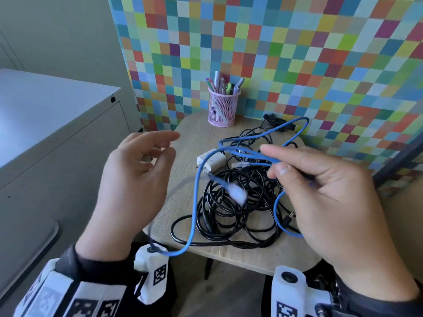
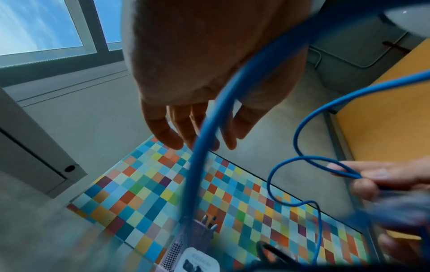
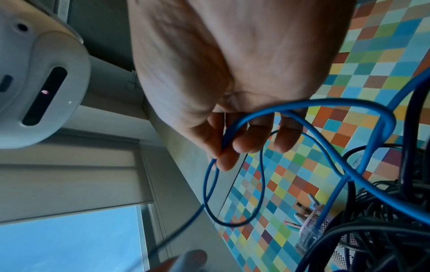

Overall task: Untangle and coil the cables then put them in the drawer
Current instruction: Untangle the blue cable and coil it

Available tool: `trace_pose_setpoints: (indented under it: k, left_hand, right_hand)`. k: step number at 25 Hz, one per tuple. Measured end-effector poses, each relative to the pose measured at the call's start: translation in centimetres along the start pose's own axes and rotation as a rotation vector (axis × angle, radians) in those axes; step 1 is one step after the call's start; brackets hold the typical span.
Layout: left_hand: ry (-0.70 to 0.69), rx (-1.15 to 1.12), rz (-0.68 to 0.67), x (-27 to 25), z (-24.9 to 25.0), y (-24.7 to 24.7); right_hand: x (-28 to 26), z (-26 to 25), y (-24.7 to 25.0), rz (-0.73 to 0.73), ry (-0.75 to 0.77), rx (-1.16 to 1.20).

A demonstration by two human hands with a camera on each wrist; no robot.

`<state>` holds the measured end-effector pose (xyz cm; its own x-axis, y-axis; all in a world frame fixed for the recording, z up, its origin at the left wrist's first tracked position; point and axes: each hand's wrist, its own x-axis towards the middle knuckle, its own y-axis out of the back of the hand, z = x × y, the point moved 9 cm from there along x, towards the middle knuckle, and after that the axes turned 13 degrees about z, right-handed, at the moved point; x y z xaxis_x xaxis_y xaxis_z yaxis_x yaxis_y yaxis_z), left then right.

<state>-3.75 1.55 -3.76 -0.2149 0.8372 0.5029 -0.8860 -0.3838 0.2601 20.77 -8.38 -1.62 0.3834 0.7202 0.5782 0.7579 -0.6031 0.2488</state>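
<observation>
A blue cable (image 1: 194,202) loops over a tangle of black cables (image 1: 235,209) on the small wooden table (image 1: 251,255). My right hand (image 1: 275,164) pinches several strands of the blue cable between thumb and fingers, above the tangle. The right wrist view shows the fingers (image 3: 232,147) curled round the blue cable (image 3: 260,114). My left hand (image 1: 160,147) hovers left of the table with relaxed, spread fingers and holds nothing. In the left wrist view the blue cable (image 2: 200,147) hangs in front of the loose fingers (image 2: 163,132). A blurred clear plug (image 1: 238,193) of the blue cable swings above the pile.
A white charger block (image 1: 211,161) lies beside the tangle. At the table's back stands a pink mesh pen holder (image 1: 223,108), against a coloured checkered wall panel. A grey cabinet (image 1: 57,133) stands to the left. A small black plug (image 1: 289,219) sticks out on the right.
</observation>
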Motion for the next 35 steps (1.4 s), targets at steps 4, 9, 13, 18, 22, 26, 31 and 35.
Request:
trace_pose_setpoints:
  k: [4,9,13,18,22,26,31,35]
  left_hand:
    - [0.028,-0.049,-0.255,-1.4,2.0,-1.0]
    - [-0.009,-0.011,-0.322,-2.2,2.6,-2.0]
    - [-0.059,-0.136,-0.134,-0.9,2.3,-0.3]
    - [-0.163,-0.325,-0.224,-2.0,3.7,-1.0]
    - [-0.143,-0.360,-0.263,-2.2,4.0,-1.1]
    - [-0.130,-0.279,-0.229,-2.0,3.4,-1.2]
    - [-0.103,-0.200,-0.122,-1.0,2.1,-0.6]
    - [-0.059,-0.157,-0.082,-0.7,1.1,-0.6]
  right_hand:
    - [-0.4,-0.8,-0.8,-0.006,0.093,-0.053]
    - [-0.3,0.1,-0.6,-0.053,0.006,-0.020]
    - [0.3,1.0,0.7,-0.016,-0.015,-0.033]
    - [-0.2,-0.7,-0.8,-0.090,0.051,0.021]
    - [-0.3,0.1,-1.0,-0.097,0.015,0.029]
    - [0.2,0.8,0.4,-0.020,-0.046,0.053]
    - [1.1,2.4,2.3,0.067,-0.112,-0.018]
    - [1.3,3.2,3.0,0.069,-0.162,-0.080]
